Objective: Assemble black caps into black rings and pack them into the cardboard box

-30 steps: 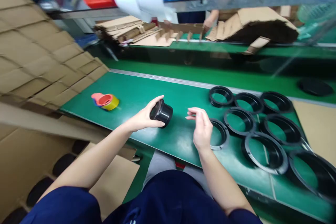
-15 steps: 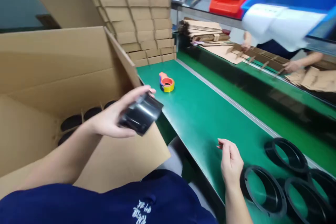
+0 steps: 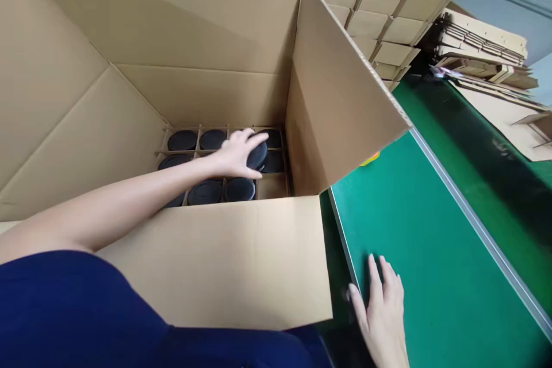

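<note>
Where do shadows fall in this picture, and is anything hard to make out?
All in the head view: the cardboard box has a diagonal shadow across its raised back flap; the green tabletop shows no strong glare; the black round part in the left hand is too dark to show much detail; the upper-right background looks soft.

Left hand [image 3: 235, 155] curved, arm [image 3: 138, 201] outstretched

Carton [image 3: 202, 95] open above, raised flap [image 3: 340, 92] (right side) blocking table [image 3: 431, 230]
</note>
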Motion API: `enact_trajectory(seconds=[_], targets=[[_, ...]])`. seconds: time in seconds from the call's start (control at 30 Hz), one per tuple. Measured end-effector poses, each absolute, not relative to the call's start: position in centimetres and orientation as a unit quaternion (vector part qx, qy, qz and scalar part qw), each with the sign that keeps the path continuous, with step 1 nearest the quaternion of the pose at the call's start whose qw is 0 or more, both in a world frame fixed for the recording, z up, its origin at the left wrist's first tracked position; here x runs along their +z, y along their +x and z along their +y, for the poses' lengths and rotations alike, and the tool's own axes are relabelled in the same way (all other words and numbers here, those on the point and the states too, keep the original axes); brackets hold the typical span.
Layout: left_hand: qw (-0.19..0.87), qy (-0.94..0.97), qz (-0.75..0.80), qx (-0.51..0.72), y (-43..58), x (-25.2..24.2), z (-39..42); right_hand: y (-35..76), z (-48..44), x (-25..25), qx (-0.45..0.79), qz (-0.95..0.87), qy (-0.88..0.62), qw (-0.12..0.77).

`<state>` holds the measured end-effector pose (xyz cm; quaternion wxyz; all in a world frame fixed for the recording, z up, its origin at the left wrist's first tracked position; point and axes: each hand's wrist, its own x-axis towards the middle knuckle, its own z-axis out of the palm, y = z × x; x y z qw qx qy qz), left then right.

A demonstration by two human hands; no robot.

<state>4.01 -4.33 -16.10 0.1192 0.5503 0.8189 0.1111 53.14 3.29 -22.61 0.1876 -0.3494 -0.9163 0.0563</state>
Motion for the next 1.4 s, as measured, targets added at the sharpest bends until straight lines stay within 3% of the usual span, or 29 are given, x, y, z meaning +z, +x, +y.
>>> enact_trajectory(seconds=[0.1, 0.23, 0.63, 0.77, 0.97, 1.17, 1.3, 1.4], targets=[[0.218, 0.591, 0.777, -0.003, 4.6, -22.3, -1.8, 52.8, 3.4, -22.9, 0.051, -0.912, -0.372, 0.167], [0.255, 0.630, 0.732, -0.041, 6.8, -27.0, 0.2, 53.1, 2.9, -22.7, 0.052, -0.900, -0.405, 0.154], [0.246, 0.652, 0.717, 0.021, 8.0, -36.8, -1.5, 53.2, 2.6, -22.8, 0.043, -0.896, -0.417, 0.149], [0.237, 0.659, 0.714, 0.022, 8.1, -38.1, -2.5, 53.8, 2.7, -23.2, 0.033, -0.898, -0.415, 0.141], [0.165, 0.645, 0.743, 0.074, 4.3, -34.3, -0.3, 54.6, 2.8, -23.6, 0.027, -0.902, -0.410, 0.131], [-0.021, 0.525, 0.818, 0.236, 0.4, -23.3, 1.8, 53.6, 3.1, -23.6, -0.009, -0.905, -0.398, 0.149], [-0.106, 0.688, 0.620, 0.362, 7.8, -15.3, -0.3, 54.0, 3.3, -24.8, -0.037, -0.906, -0.384, 0.173], [-0.116, 0.845, 0.412, 0.322, 13.6, -13.2, -2.2, 54.5, 3.9, -25.8, -0.053, -0.907, -0.372, 0.190]])
